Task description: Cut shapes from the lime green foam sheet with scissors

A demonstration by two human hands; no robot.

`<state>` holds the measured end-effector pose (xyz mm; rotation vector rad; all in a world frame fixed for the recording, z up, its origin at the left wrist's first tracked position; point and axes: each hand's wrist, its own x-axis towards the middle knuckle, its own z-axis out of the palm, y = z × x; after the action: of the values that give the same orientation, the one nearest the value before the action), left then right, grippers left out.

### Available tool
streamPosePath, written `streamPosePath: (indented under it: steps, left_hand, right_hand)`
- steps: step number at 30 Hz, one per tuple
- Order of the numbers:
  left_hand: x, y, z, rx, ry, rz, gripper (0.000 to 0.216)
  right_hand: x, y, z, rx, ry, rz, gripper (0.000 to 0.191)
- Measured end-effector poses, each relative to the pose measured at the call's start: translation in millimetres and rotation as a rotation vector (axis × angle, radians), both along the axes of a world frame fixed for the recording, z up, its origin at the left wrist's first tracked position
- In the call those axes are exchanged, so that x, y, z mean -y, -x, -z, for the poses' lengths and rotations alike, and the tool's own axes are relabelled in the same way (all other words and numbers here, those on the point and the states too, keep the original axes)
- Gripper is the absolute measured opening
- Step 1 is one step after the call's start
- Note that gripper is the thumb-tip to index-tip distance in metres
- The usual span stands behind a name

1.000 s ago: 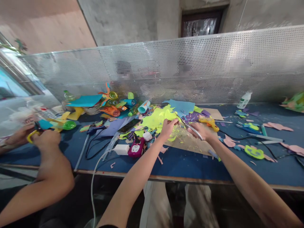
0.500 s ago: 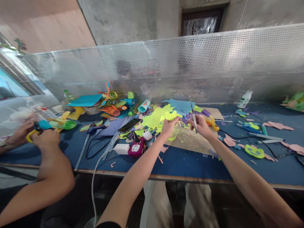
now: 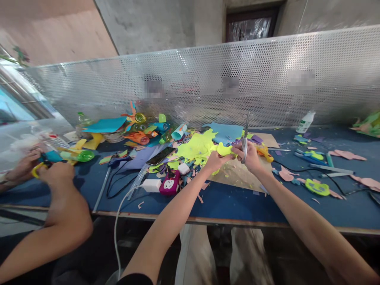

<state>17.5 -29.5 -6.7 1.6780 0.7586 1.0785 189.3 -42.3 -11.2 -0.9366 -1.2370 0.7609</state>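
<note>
Scissors upright in right hand; left hand pinches yellow cutout.

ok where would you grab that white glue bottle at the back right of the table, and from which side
Probably round the middle of the white glue bottle, below its narrower cap. It seems to stand leaning a little, close to the perforated metal screen, so a hand would best come from the front, the table's near edge, wrapping the body sideways. The screen blocks any approach from behind.
</note>
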Motion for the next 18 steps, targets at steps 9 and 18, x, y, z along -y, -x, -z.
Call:
streamPosePath:
  steps: [9, 18]
  left_hand:
    - [-4.8, 4.5, 0.0, -0.061, -0.065, -0.197, 0.048]
    - [-12.1, 5.7, 0.7, 0.023, -0.007, -0.327, 0.048]
  right_hand:
    - [-4.9, -2.0, 0.6, -0.095, -0.017, 0.055, 0.043]
    - [-15.8, -17.3, 6.0, -0.188, 0.077, 0.131, 0.046]
